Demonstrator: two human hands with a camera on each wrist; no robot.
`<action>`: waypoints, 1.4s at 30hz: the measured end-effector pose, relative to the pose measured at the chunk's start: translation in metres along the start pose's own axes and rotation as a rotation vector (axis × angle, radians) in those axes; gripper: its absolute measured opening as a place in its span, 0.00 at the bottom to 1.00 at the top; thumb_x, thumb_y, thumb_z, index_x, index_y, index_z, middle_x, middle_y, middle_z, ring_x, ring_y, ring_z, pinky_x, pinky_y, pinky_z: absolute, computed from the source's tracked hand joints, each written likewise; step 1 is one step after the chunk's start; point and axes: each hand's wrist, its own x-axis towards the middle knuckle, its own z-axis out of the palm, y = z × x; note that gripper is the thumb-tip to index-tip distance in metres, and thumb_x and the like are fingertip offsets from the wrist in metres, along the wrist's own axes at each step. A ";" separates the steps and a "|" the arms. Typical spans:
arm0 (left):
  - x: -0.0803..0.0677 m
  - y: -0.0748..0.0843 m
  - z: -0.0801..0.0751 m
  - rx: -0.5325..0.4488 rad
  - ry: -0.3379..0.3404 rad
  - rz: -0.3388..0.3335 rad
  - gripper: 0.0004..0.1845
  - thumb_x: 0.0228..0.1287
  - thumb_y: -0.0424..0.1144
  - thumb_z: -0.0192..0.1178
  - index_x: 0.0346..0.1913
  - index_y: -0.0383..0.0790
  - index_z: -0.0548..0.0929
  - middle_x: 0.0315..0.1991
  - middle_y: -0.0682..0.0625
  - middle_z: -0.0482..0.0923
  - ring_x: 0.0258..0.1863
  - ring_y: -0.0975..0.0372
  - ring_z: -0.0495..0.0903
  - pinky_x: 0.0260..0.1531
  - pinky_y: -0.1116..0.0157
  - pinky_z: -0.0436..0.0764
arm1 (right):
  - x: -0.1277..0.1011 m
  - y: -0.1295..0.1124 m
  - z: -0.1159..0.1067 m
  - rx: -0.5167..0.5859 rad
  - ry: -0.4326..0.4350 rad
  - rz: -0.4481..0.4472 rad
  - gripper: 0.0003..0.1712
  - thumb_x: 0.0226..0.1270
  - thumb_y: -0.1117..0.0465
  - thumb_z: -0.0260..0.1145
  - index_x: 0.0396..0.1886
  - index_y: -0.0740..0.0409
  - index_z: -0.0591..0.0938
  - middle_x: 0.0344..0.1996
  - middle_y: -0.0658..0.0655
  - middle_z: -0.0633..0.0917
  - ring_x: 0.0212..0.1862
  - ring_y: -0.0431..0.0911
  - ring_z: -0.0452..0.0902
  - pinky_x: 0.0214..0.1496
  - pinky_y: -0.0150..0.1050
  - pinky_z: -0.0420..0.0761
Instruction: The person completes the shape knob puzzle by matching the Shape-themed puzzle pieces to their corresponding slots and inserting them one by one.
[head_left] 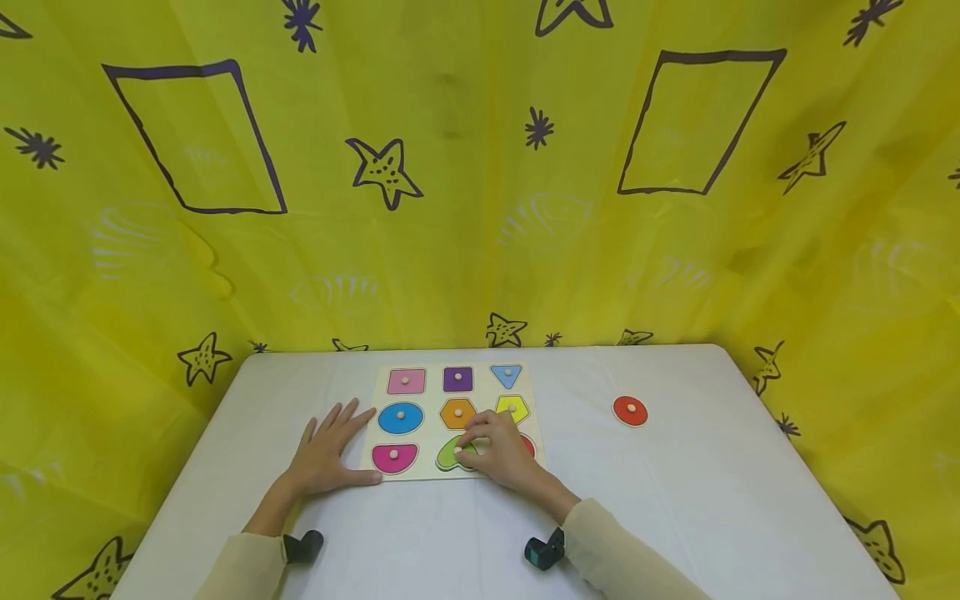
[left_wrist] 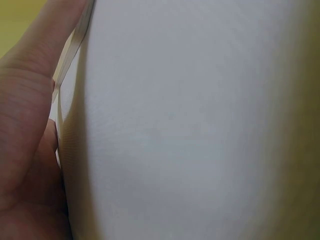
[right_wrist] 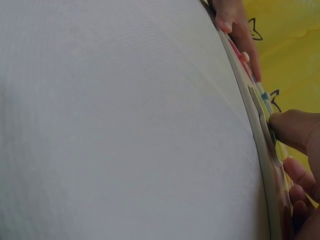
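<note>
A yellow cloth [head_left: 465, 208] printed with dark stars and outlined rectangles hangs behind and around the scene, the largest thing in the head view. Below it lies the white worktop [head_left: 675, 500], which also fills most of both wrist views.

Near the middle of the worktop, toward its far edge, sits a pale wooden puzzle board [head_left: 453, 421] with three rows of knobbed shape pieces. The back row holds a pink square [head_left: 406, 381], a purple square [head_left: 457, 379] and a blue triangle [head_left: 507, 375]. The middle row holds a blue circle [head_left: 401, 417], an orange hexagon [head_left: 457, 412] and a yellow pentagon [head_left: 513, 407]. In the front row a magenta half-circle [head_left: 394, 457] lies at the left.

The left hand [head_left: 327, 452] rests flat on the worktop just beside the board's left edge, fingers spread and straight, its grip released and holding nothing.

The right hand [head_left: 501, 450] lies over the front row of the board, fingers curled, its grip pinching the green piece [head_left: 450, 454] at the front middle slot; the piece looks slightly tilted against its recess. A red patch shows just past that hand at the front right slot.

Well apart to the right, a red oval piece [head_left: 630, 410] lies alone on the worktop.
</note>
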 end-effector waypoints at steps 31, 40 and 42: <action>-0.001 0.004 -0.002 -0.004 -0.001 -0.004 0.58 0.43 0.69 0.74 0.77 0.47 0.68 0.79 0.35 0.57 0.78 0.35 0.48 0.70 0.27 0.39 | 0.001 0.001 -0.004 -0.042 -0.081 0.020 0.02 0.60 0.57 0.78 0.33 0.47 0.92 0.48 0.50 0.82 0.54 0.49 0.69 0.62 0.54 0.69; 0.000 0.003 0.000 0.000 -0.005 -0.009 0.58 0.43 0.70 0.74 0.78 0.48 0.67 0.79 0.35 0.56 0.78 0.35 0.47 0.70 0.27 0.39 | 0.001 0.002 -0.005 -0.037 -0.077 -0.004 0.02 0.60 0.58 0.78 0.33 0.48 0.93 0.48 0.52 0.83 0.55 0.50 0.70 0.61 0.54 0.69; -0.001 0.002 0.001 0.002 -0.004 -0.010 0.58 0.43 0.70 0.74 0.78 0.48 0.67 0.79 0.35 0.56 0.78 0.35 0.47 0.70 0.27 0.39 | 0.001 0.002 -0.004 -0.049 -0.074 -0.011 0.02 0.61 0.58 0.78 0.33 0.48 0.93 0.48 0.52 0.83 0.55 0.51 0.70 0.61 0.54 0.69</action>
